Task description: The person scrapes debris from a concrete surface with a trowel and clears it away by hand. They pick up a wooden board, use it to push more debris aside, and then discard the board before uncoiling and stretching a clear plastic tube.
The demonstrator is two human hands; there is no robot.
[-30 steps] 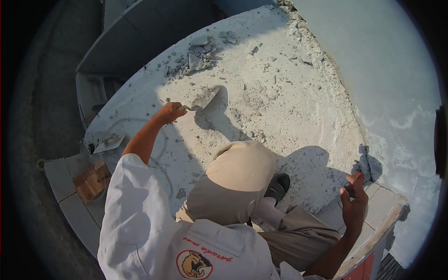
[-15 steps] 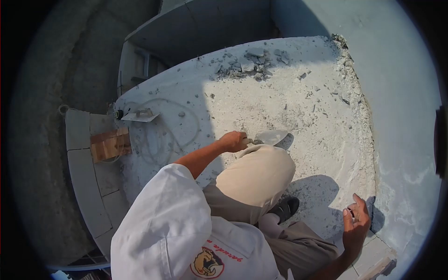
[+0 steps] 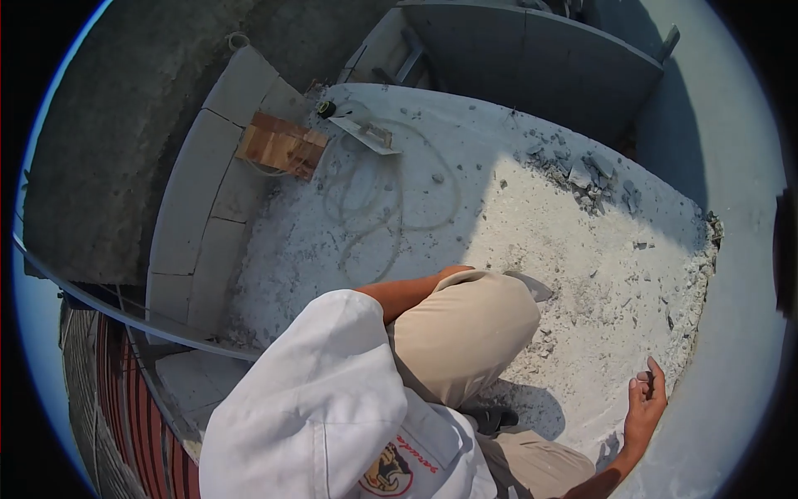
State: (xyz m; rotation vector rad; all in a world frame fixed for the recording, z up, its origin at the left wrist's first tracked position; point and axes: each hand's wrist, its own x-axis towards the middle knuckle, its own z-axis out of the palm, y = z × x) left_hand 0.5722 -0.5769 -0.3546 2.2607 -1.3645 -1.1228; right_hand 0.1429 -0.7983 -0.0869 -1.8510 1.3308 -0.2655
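Note:
My left hand (image 3: 455,271) is mostly hidden behind my raised knee (image 3: 465,333). Past the knee sticks out the blade of a pointed trowel (image 3: 532,285), low over the rubble-strewn pale floor. The trowel's handle is out of sight now, but half a second earlier my closed left hand showed around it. At the lower right, my right hand (image 3: 644,407) is raised beside the grey wall (image 3: 731,333), fingers apart and slightly bent. A small dark spot shows among its fingers, too small to identify; nothing held can be made out there.
Broken chunks (image 3: 590,170) lie heaped near the floor's far edge. A flat plastering trowel (image 3: 366,135), a thin looped hose (image 3: 453,195) and a brown wooden piece (image 3: 283,145) are at the upper left. A low block wall (image 3: 187,200) borders the left side.
My view has swung left, so the surroundings shift right and downward. My left hand and the pointed trowel have slipped further behind my knee. The right hand stays raised by the wall.

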